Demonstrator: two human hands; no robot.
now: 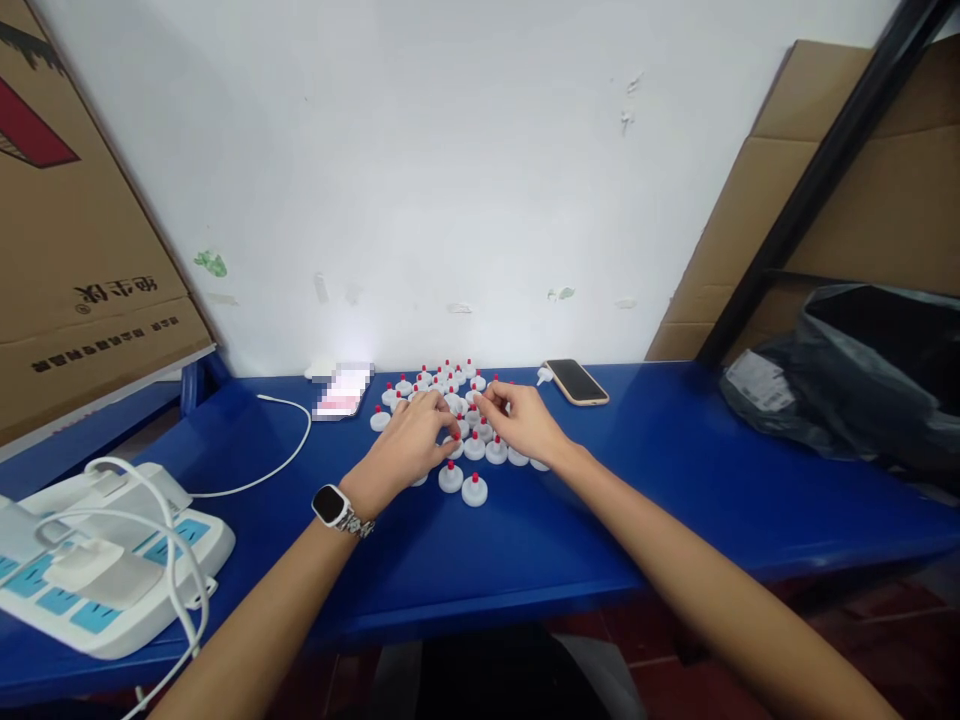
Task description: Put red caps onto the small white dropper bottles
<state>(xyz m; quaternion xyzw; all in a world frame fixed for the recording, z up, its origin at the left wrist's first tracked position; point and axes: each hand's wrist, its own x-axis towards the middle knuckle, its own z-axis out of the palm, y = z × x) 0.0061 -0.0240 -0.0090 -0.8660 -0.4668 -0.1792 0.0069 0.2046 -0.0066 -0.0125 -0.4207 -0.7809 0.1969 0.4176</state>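
Many small white round caps with red tips stand grouped on the blue table, such as the front cap [475, 491]. My left hand [409, 432], with a watch on its wrist, reaches over the left side of the group. Its thumb and forefinger close around the red tip of one white cap [453, 448]. My right hand [520, 415] is over the right side, thumb and forefinger pinched together above the caps. What lies between those fingertips is too small to make out. Both hands cover some of the caps.
A lit phone [343, 391] lies at the back left, and a dark-screened phone [576, 382] at the back right beside a small white piece [544, 376]. A power strip [112, 620] with white cables sits at the left. A black plastic bag [795, 375] rests at the right.
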